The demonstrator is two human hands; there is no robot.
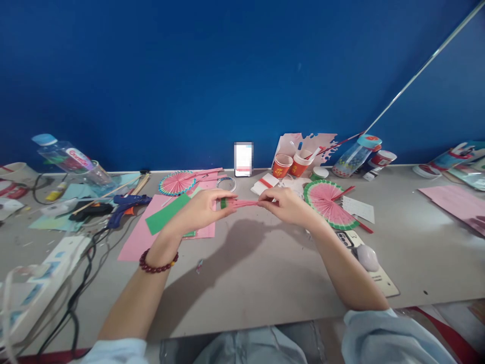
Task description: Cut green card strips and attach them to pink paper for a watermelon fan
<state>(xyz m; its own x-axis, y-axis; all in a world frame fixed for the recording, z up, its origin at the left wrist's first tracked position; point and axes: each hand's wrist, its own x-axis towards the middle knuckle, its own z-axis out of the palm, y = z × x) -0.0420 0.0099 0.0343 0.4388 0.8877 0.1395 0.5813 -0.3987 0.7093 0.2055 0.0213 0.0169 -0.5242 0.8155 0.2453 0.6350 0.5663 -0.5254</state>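
Note:
Between my two hands, above the table, stretches a narrow strip of folded pink paper [244,203] with a green end. My left hand [206,206] grips the green end between thumb and fingers; a dark beaded bracelet is on that wrist. At the other end, the fingertips of my right hand [282,203] pinch the pink tip. Beyond my left hand lies a round pink pleated paper fan [177,183] with a blue-patterned rim. Close to my right forearm is a pink paper fan with a green rim [330,202], looking like a watermelon.
Green paper [166,215] lies on pink sheets [134,235] at left, near a blue glue gun [127,207], cables and a power strip [49,273]. A lit phone [243,159] leans on the blue wall. Red paper cups [282,166] and a bottle [356,156] stand at right.

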